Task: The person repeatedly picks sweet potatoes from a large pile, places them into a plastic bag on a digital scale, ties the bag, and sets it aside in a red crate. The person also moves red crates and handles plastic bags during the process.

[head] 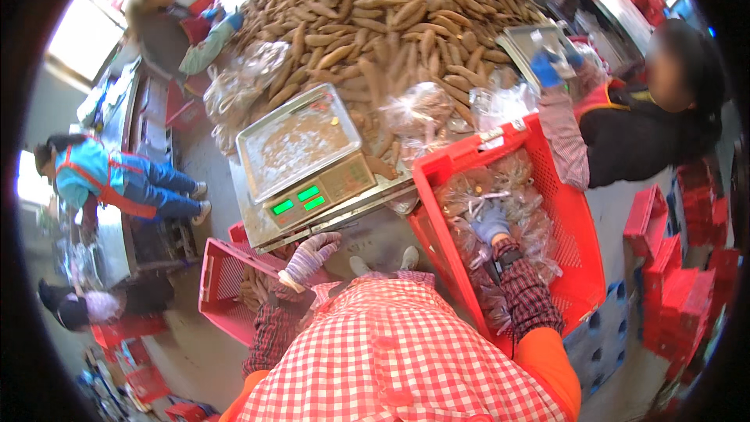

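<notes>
My right hand (491, 223), in a bluish-grey glove, reaches into a large red plastic crate (577, 246) and touches knotted clear plastic bags (527, 211) of produce; whether its fingers grip one cannot be told. My left hand (313, 253), in a striped knit glove, hangs over a pink-red crate (225, 275) holding sweet potatoes (251, 287), below the table edge. Its fingers are loosely curled with nothing visible in them. Ahead, a digital scale (345, 179) with lit green displays bears a metal tray (296, 140) with dirt and small scraps. Behind it rises a large heap of sweet potatoes (375, 17).
Filled plastic bags (419, 108) lie between scale and heap. A co-worker (638, 129) at right handles something over another tray (527, 41); another (170, 29) works at upper left. Red crates (674, 299) stack at far right, near a blue pallet (595, 334). More people stand at left.
</notes>
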`<move>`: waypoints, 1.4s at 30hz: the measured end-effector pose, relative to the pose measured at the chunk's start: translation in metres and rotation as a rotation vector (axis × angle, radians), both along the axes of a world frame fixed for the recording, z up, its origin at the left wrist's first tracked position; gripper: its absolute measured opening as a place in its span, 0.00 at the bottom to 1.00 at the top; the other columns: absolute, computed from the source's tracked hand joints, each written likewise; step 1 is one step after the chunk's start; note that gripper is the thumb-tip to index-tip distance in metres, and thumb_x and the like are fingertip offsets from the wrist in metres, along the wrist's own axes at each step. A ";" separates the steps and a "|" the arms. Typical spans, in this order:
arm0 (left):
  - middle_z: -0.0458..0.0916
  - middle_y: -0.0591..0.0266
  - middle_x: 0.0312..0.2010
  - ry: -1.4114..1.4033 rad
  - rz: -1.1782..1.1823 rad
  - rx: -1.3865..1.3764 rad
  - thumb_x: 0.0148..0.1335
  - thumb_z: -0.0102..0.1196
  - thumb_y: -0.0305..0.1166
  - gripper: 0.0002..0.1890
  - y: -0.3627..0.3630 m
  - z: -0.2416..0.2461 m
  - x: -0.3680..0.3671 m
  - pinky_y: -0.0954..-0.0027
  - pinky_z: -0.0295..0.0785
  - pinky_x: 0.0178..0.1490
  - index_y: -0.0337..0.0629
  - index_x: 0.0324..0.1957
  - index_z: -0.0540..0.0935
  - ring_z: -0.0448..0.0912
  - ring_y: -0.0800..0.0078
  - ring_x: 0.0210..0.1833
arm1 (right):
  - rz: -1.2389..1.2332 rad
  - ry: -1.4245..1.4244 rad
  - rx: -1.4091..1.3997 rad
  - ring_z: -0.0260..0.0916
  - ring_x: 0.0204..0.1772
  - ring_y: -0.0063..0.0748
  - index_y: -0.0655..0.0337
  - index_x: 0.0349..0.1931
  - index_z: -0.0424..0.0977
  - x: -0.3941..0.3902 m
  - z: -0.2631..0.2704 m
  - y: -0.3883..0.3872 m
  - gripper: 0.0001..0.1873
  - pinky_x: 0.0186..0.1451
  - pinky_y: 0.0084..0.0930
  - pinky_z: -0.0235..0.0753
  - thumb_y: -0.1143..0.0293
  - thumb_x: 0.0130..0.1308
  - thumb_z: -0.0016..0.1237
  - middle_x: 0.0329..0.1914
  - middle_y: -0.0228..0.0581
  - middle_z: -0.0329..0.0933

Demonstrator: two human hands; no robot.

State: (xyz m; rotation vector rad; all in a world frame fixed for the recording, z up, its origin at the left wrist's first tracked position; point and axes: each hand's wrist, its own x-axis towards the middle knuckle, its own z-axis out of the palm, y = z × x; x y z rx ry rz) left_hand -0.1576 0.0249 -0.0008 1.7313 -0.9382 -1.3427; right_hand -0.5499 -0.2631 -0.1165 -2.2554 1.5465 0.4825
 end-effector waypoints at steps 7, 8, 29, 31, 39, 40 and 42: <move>0.82 0.59 0.47 0.227 0.405 -0.015 0.67 0.54 0.29 0.16 0.109 -0.036 0.025 0.74 0.72 0.56 0.33 0.55 0.77 0.78 0.74 0.51 | 0.078 0.315 0.065 0.45 0.76 0.58 0.72 0.69 0.54 0.031 0.020 -0.001 0.55 0.77 0.43 0.47 0.28 0.56 0.40 0.73 0.66 0.49; 0.82 0.59 0.46 0.211 0.413 -0.014 0.66 0.54 0.28 0.16 0.122 -0.039 0.028 0.74 0.72 0.56 0.33 0.54 0.77 0.78 0.73 0.51 | -0.063 0.309 0.015 0.47 0.75 0.61 0.70 0.70 0.52 0.034 0.025 -0.002 0.56 0.76 0.40 0.51 0.29 0.55 0.43 0.73 0.66 0.48; 0.81 0.49 0.47 -0.215 0.480 0.092 0.65 0.53 0.35 0.19 0.145 -0.044 0.047 0.65 0.72 0.57 0.34 0.53 0.78 0.79 0.60 0.51 | 0.210 -0.813 -0.194 0.76 0.51 0.44 0.66 0.44 0.77 0.159 0.109 -0.101 0.11 0.57 0.33 0.72 0.70 0.65 0.50 0.46 0.50 0.79; 0.82 0.49 0.45 -0.101 0.524 0.186 0.66 0.53 0.34 0.18 0.143 -0.045 0.034 0.66 0.72 0.56 0.34 0.54 0.78 0.80 0.62 0.50 | 0.217 -0.602 -0.172 0.77 0.47 0.42 0.68 0.46 0.77 0.163 0.093 -0.118 0.13 0.54 0.31 0.74 0.67 0.68 0.48 0.43 0.49 0.80; 0.83 0.60 0.46 0.091 0.933 0.324 0.67 0.56 0.31 0.16 0.169 -0.054 -0.013 0.72 0.72 0.55 0.34 0.54 0.78 0.77 0.75 0.48 | 0.409 -0.377 -0.075 0.76 0.46 0.51 0.66 0.43 0.77 0.186 0.065 -0.135 0.16 0.51 0.37 0.73 0.61 0.67 0.48 0.42 0.53 0.80; 0.82 0.62 0.45 0.102 0.990 0.307 0.68 0.55 0.31 0.16 0.176 -0.054 -0.022 0.72 0.72 0.54 0.34 0.54 0.78 0.77 0.76 0.48 | 0.491 -0.353 -0.042 0.76 0.46 0.53 0.65 0.42 0.78 0.189 0.064 -0.139 0.15 0.51 0.38 0.73 0.61 0.67 0.48 0.41 0.53 0.79; 0.83 0.62 0.46 0.080 1.088 0.281 0.68 0.53 0.30 0.15 0.183 -0.054 -0.038 0.72 0.71 0.55 0.35 0.54 0.79 0.77 0.76 0.49 | 0.461 -0.418 0.234 0.76 0.44 0.53 0.66 0.40 0.77 0.194 0.060 -0.146 0.15 0.49 0.38 0.73 0.62 0.67 0.48 0.39 0.54 0.79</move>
